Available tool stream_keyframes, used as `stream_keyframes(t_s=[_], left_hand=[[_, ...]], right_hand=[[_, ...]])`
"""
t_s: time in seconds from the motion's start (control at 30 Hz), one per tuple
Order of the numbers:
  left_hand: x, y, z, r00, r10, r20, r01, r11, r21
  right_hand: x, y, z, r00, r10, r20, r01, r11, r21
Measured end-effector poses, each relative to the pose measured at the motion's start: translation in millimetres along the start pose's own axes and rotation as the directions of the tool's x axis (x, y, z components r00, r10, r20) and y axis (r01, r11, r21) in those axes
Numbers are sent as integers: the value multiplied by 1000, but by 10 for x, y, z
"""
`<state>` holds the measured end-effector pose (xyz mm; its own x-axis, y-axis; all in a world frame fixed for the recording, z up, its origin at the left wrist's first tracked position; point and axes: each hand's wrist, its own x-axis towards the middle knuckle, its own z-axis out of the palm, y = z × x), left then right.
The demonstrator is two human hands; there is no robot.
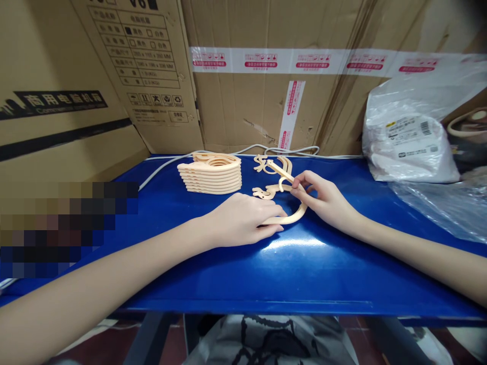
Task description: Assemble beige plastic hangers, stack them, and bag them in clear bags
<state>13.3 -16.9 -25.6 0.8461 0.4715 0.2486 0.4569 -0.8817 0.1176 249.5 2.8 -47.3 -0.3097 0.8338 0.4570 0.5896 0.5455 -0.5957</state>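
Observation:
My left hand (pixel 241 220) rests low over the blue table, its fingers closed around one end of a cream plastic hanger piece (pixel 292 218) with a long curved arm. The thumb and fingers of my right hand (pixel 321 197) pinch the same piece farther along, where the curve meets a straight bar. Just behind my hands lies a loose cream part with a wavy end (pixel 262 192), partly covered by the held piece. Farther back are a cream hook-shaped part (pixel 261 161) and curved strips (pixel 287 165). A neat stack of cream plastic hangers (pixel 211 177) stands behind my left hand.
Large cardboard boxes (pixel 243 106) wall in the table's back and left side. A white cable (pixel 167 167) runs along the rear edge. At right sits a white plastic parcel (pixel 413 147) with clear wrap (pixel 445 203) spread before it. The table's front edge (pixel 247 306) is near my lap.

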Motion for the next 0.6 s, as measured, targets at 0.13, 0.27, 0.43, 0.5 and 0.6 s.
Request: stream_keyframes(t_s=[0.13,0.27,0.43,0.5,0.6], left_hand=[[-3,-22,21,997,47,-57,-44,997,61],[12,-54,31,998,21,-67,-15,996,91],[17,-82,44,997,-55,-58,59,995,77],[10,-82,57,994,-105,-24,106,992,70],[3,-75,78,985,-168,45,165,985,57]], right_hand=[[25,28,7,999,32,-27,-30,996,89],[59,60,7,988,135,-68,-119,973,200],[81,160,19,972,192,-135,-144,941,306],[86,195,21,966,211,-147,-151,928,340],[91,228,17,960,229,-161,-163,925,342]])
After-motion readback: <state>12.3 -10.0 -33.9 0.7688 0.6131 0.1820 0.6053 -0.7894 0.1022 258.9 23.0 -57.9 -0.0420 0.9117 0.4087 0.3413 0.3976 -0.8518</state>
